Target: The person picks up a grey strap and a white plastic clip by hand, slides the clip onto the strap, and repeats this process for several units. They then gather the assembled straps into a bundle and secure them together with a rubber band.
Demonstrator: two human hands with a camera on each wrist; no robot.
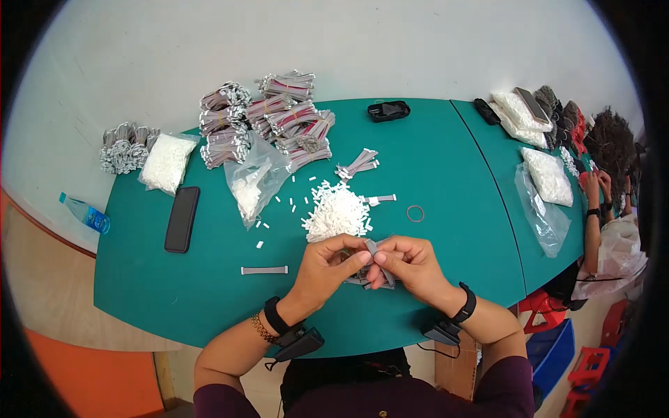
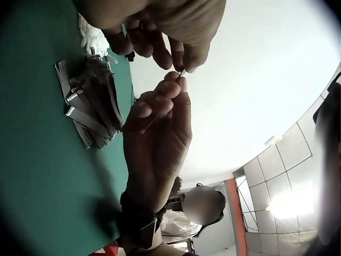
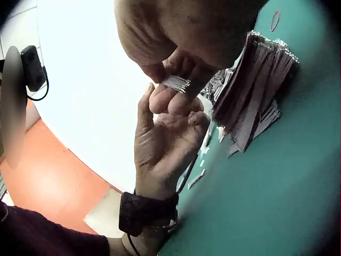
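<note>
Over the front of the green table, my left hand (image 1: pixel 324 270) and my right hand (image 1: pixel 417 268) meet at a short grey ribbon cable (image 1: pixel 373 249). Thumb and fingers of each hand pinch it. Bare metal-tipped wire ends of the ribbon cable (image 3: pixel 177 84) stick out between the fingers in the right wrist view. Below the hands lies a stack of similar ribbon cables (image 2: pixel 96 104), partly hidden in the head view. Just beyond the fingers is a heap of small white plastic connector housings (image 1: pixel 339 211).
A single ribbon cable (image 1: pixel 264 270) lies left of my hands, near a black phone (image 1: pixel 182 219). Bundled cables (image 1: pixel 289 118) and bags of white pieces (image 1: pixel 168 161) stand at the back left. A rubber band (image 1: pixel 415 213) lies to the right. Another person's arms (image 1: pixel 592 230) show far right.
</note>
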